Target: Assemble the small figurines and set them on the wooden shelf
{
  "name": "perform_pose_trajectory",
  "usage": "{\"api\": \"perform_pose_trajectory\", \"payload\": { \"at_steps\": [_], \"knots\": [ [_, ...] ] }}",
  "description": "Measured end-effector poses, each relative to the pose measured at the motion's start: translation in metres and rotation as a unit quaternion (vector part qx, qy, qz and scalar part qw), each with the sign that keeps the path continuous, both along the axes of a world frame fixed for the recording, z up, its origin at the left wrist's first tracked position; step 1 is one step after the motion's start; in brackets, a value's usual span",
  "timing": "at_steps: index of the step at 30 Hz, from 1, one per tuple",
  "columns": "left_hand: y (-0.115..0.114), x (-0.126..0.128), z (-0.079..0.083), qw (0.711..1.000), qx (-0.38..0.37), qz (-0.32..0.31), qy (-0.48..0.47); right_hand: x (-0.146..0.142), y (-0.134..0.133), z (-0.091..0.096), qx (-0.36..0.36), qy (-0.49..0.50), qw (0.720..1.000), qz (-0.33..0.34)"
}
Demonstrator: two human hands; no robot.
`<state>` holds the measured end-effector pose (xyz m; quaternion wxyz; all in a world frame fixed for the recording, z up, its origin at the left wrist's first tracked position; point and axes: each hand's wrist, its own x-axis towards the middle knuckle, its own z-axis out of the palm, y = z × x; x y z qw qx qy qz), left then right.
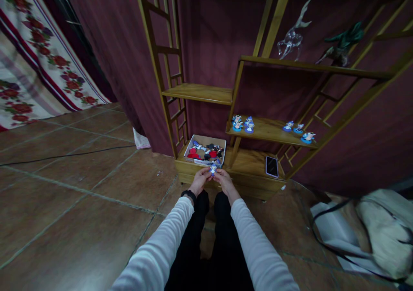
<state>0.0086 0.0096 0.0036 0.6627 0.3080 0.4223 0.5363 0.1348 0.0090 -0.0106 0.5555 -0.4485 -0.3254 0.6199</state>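
Note:
A small white and purple-blue figurine (pixel 213 169) is pinched between both my hands in front of the shelf unit. My left hand (pixel 200 179) closes on its left side, and my right hand (pixel 223 178) on its right side. Just beyond my hands, a shallow cardboard box (pixel 222 143) holds a jumble of red, black, white and purple figurines. More small figurines (pixel 249 125) with blue or purple bases stand grouped on the left of the middle shelf (pixel 269 130). Farther right on that shelf stand a purple figurine (pixel 288 126) and a blue-based figurine (pixel 308 137).
A phone (pixel 271 166) lies on the lower board to the right. Above, a clear glass animal figure (pixel 291 41) and a dark green statuette (pixel 343 45) stand on the top right shelf (pixel 309 66). A pale bag (pixel 383 230) with a dark strap rests on the floor at right.

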Motion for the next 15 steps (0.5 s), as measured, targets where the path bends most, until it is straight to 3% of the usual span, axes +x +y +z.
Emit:
{"api": "perform_pose_trajectory", "payload": {
  "at_steps": [8, 15],
  "knots": [
    [-0.0008, 0.0027, -0.0033, 0.996, 0.061, 0.002, 0.064, -0.0005, -0.0011, -0.001, 0.007, -0.018, 1.0, 0.006],
    [0.0027, 0.0044, -0.0073, 0.993, 0.069, -0.009, 0.095, -0.0021, -0.0006, -0.0039, -0.002, -0.036, 0.999, -0.009]
  ]
}}
